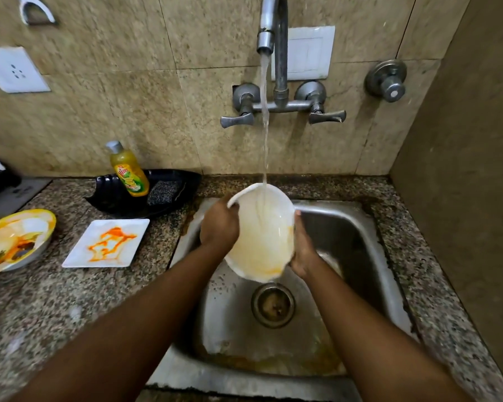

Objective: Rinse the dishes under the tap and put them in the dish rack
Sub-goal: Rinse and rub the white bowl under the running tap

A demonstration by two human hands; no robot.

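White bowl (262, 236) held over the steel sink (360, 256), under the tap (269, 27); water stream (264, 126) lands inside it near the far rim. Bowl tilted up on edge, open side facing the camera and a bit right, long axis running far-left to near-right, low end just above the drain (273, 306). Orange-yellow residue smeared along its lower inner wall.

Left hand (219, 226) grips the bowl's left rim, fingers wrapped over the edge near the top, closed on it. Right hand (302, 248) cups the right side from behind, fingers mostly hidden by the bowl, pressed against it; both hands hold the bowl.

On the granite desk (70, 309) left of the sink: square white plate (106, 242) with orange sauce streaks, lying flat; further left a round yellow-rimmed plate (15, 239) with food stains, partly cut by the frame edge. Behind them a black tray (145, 195) holds a yellow dish soap bottle (129, 172), leaning slightly, and a dark scrub pad (162, 192) just beside it. Dish rack not in view.
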